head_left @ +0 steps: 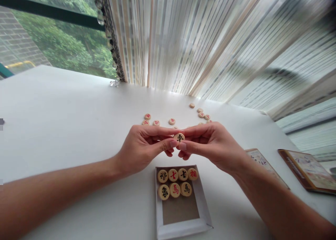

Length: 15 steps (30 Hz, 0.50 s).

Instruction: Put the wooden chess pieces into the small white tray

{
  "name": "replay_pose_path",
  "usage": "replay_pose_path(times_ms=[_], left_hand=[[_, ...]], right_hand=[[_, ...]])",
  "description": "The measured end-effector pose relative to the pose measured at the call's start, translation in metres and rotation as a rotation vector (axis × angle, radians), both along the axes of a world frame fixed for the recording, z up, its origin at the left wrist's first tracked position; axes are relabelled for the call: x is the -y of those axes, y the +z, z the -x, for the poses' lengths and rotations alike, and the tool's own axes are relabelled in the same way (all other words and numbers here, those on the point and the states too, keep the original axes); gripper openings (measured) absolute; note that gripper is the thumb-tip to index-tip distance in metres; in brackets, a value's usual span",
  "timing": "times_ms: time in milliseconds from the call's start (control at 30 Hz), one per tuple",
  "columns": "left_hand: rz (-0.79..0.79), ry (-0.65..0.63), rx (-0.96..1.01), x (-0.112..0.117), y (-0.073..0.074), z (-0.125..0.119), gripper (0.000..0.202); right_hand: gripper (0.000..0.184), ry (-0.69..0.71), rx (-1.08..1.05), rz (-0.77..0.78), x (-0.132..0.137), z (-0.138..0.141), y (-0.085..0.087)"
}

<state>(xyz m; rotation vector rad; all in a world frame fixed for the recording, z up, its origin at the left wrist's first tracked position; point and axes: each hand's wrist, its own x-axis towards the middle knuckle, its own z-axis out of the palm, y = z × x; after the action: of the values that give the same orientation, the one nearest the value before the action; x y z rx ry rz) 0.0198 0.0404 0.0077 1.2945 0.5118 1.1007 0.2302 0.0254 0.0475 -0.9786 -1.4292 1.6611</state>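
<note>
Between my left hand (pixel 144 145) and my right hand (pixel 212 147) a round wooden xiangqi piece (pixel 179 138) with a black character is pinched, held by the fingertips of both hands. Just below my hands lies a shallow white cardboard box (pixel 183 228) with a brown base. Several wooden xiangqi pieces (pixel 173 175) with red or black characters sit in two rows at its far end. Beyond my hands, more wooden pieces (pixel 172 121) lie scattered in a loose arc on the white table (pixel 65 121), partly hidden by my fingers.
At the right of the table lie a brown-edged book (pixel 307 170) and a second booklet (pixel 262 163). A small glass object (pixel 114 83) stands at the far edge. A striped curtain (pixel 210 40) and a window (pixel 52 33) showing trees border the table.
</note>
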Motion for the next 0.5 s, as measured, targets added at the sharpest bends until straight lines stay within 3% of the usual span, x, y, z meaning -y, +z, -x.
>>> replay_pose_path(times_ms=[333, 500], left_hand=[[-0.021, 0.03, -0.039, 0.0006, 0.0037, -0.0011, 0.026], [-0.018, 0.021, -0.042, 0.0035, 0.0002, 0.0, 0.031]], right_hand=[[0.036, -0.133, -0.015, -0.01, 0.0007, 0.0046, -0.0058], [0.035, -0.12, -0.01, -0.033, 0.0013, 0.0063, -0.0062]])
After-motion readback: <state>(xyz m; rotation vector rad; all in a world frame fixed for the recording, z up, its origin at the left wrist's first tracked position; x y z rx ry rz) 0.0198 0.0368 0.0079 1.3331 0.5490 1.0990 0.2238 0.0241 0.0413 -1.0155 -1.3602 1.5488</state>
